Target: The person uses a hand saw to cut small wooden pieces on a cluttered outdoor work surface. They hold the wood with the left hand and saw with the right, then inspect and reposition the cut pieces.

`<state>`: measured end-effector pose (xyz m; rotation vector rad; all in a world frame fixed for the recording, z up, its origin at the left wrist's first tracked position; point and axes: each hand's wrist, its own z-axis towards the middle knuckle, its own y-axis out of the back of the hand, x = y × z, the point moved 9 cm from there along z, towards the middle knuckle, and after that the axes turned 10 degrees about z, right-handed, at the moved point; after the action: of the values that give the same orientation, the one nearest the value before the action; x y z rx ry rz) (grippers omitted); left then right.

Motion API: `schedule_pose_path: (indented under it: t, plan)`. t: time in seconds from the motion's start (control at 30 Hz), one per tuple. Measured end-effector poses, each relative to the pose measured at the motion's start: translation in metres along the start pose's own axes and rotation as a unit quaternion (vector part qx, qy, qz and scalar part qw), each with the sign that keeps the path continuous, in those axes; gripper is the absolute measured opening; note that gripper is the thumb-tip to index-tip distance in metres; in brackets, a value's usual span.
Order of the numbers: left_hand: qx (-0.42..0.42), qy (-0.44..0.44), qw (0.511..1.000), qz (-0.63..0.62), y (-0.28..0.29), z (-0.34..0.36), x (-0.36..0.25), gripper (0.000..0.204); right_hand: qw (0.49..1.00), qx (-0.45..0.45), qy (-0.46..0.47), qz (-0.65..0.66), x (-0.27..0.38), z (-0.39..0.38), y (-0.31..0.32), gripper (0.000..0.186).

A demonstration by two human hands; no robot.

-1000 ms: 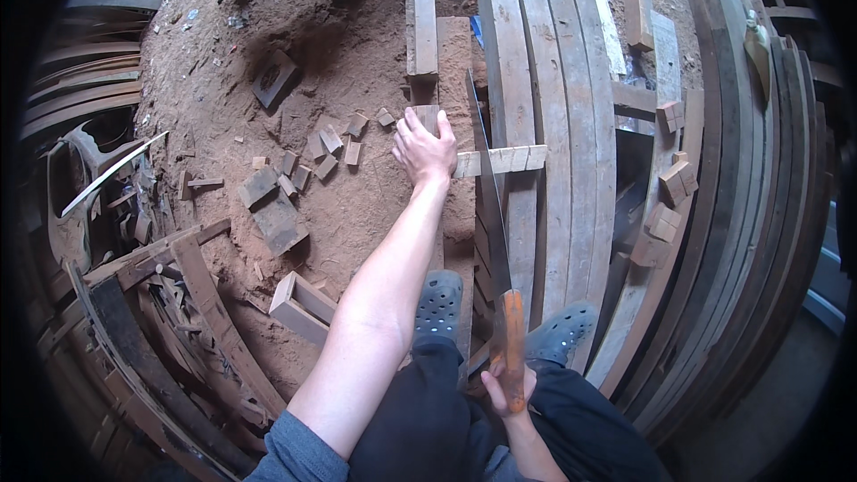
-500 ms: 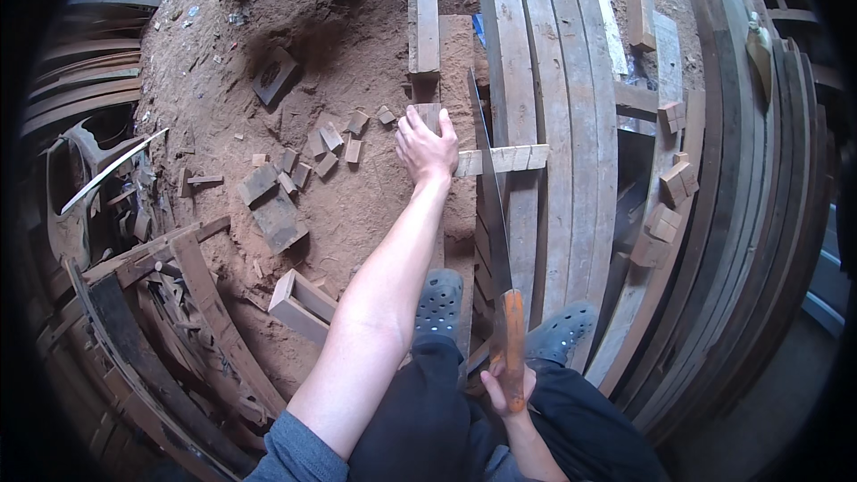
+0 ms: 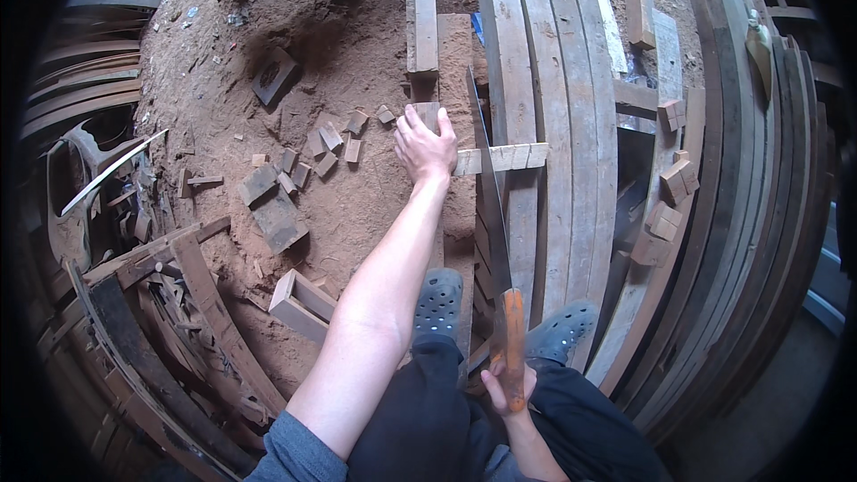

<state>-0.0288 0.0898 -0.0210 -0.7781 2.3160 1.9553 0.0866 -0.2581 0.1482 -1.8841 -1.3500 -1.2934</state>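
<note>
My left hand (image 3: pixel 424 147) reaches forward, gripping a wooden block (image 3: pixel 428 112) from above, with fingers and thumb over its near end. Close to its wrist side, a short light wooden strip (image 3: pixel 518 158) with crosswise lines lies across the gap to the timber beams. My right hand (image 3: pixel 509 388), low at the front, is closed around the orange wooden handle of a handsaw (image 3: pixel 511 330). The saw's long blade (image 3: pixel 496 214) points away from me and crosses the strip. My palm hides part of the block.
Small wood offcuts (image 3: pixel 330 137) lie scattered on sawdust to the left. Long timber beams (image 3: pixel 558 125) run along the right, and notched blocks (image 3: pixel 678 180) rest farther right. A wooden frame (image 3: pixel 214 303) stands at the lower left. My clog shoes (image 3: pixel 439 299) flank the saw.
</note>
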Motion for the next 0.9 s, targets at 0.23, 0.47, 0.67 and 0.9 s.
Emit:
schedule_pose_path:
  t: [0.23,0.47,0.67,0.9]
  plan:
    - [0.017,0.000,1.000,-0.003,-0.0038,0.0010,0.0012,0.069,1.000,0.001,0.004,-0.002,-0.0017,-0.0008,0.0007,0.018]
    - [0.012,-0.003,1.000,-0.001,-0.0030,0.0007,0.0002,0.068,1.000,-0.004,-0.011,0.004,-0.0031,-0.0012,0.0006,0.017]
    - [0.013,-0.005,1.000,0.006,-0.0041,0.0005,0.0002,0.068,1.000,-0.003,-0.012,-0.019,-0.0014,-0.0003,0.0012,0.017]
    - [-0.001,-0.010,1.000,0.002,-0.0025,0.0008,0.0001,0.067,1.000,-0.007,-0.005,0.000,0.0004,0.0004,0.0013,0.017]
